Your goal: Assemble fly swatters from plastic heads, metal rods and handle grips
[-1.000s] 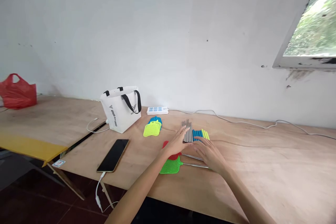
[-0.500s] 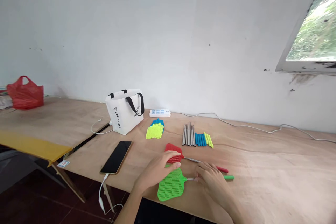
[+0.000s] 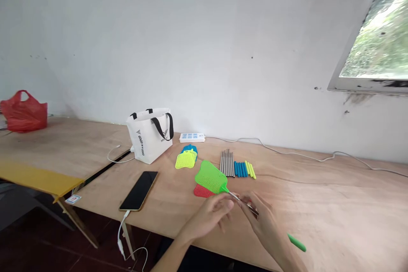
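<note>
My right hand (image 3: 263,216) is closed around the metal rod of a green fly swatter (image 3: 211,177), held raised and tilted above the table. Its green grip (image 3: 296,242) sticks out beyond my wrist. My left hand (image 3: 212,216) is beside the swatter's neck, fingers apart and fingertips close to the rod; whether they touch it is unclear. Under the green head lies a red fly swatter (image 3: 203,191), mostly covered by the green one and my hands. Farther back are metal rods (image 3: 227,163), blue grips (image 3: 240,169), yellow grips (image 3: 250,169) and yellow swatter heads (image 3: 185,159) over blue ones (image 3: 190,148).
A phone (image 3: 139,190) with a white cable lies on the left of the wooden table (image 3: 334,204). Behind it stand a white tote bag (image 3: 149,140) and a power strip (image 3: 192,137), its cord running along the wall. A red plastic bag (image 3: 24,112) sits far left.
The green swatter has been lifted off the table, its head now tilted up over the red one. My right hand came up with it; my left hand moved right, towards its neck.
</note>
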Demonstrator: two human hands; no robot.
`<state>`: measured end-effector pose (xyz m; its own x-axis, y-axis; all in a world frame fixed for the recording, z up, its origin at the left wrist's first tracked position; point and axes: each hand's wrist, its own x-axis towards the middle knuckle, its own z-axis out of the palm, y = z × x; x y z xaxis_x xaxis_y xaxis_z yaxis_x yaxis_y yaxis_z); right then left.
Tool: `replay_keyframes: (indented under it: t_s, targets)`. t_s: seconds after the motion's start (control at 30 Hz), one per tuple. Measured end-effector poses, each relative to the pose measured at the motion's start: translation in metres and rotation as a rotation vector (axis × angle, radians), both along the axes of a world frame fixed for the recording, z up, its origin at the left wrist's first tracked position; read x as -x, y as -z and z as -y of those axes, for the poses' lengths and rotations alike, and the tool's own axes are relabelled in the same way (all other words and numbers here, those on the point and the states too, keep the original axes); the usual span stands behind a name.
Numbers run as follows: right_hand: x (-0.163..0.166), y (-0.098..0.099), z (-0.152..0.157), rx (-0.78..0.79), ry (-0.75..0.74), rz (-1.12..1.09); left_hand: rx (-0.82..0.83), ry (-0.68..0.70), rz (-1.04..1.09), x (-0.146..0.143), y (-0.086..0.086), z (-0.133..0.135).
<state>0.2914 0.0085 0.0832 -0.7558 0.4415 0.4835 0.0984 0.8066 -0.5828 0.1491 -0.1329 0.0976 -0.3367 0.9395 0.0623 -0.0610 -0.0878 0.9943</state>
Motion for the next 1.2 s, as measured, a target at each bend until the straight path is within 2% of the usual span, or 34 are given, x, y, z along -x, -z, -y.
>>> replay_keyframes:
  t_s: [0.13,0.23,0.33,0.4,0.5,0.63,0.73,0.83,1.03,1.13,1.2]
  targets:
    - [0.007,0.003,0.011,0.041,-0.044,0.009,-0.120,-0.209,0.089,-0.017,0.023,-0.023]
    - [0.013,0.004,0.018,0.027,-0.023,0.030,-0.184,-0.353,0.118,-0.023,0.029,-0.027]
    - [0.016,0.009,0.022,-0.082,0.041,0.073,-0.216,-0.444,0.184,-0.017,0.031,-0.028]
    - [0.015,0.012,0.018,-0.153,0.090,0.100,-0.245,-0.542,0.249,-0.004,0.030,-0.027]
    - [0.006,0.013,-0.004,-0.184,0.107,0.169,-0.313,-0.710,0.308,0.031,0.020,-0.015]
    - [-0.010,0.007,-0.045,-0.126,-0.015,0.225,-0.422,-0.872,0.213,0.077,0.001,0.008]
    - [-0.017,0.005,-0.065,-0.021,-0.085,0.194,-0.459,-0.881,0.119,0.085,-0.005,0.015]
    - [-0.020,0.007,-0.070,0.050,-0.049,0.164,-0.437,-0.828,0.171,0.076,-0.002,0.010]
    - [-0.017,0.006,-0.060,0.013,0.124,0.142,-0.457,-0.757,0.289,0.055,0.006,-0.005]
    - [-0.016,0.003,-0.056,0.005,0.211,0.132,-0.439,-0.708,0.331,0.054,0.008,-0.003]
    - [-0.017,0.002,-0.056,-0.010,0.206,0.158,-0.426,-0.713,0.344,0.058,0.006,0.000]
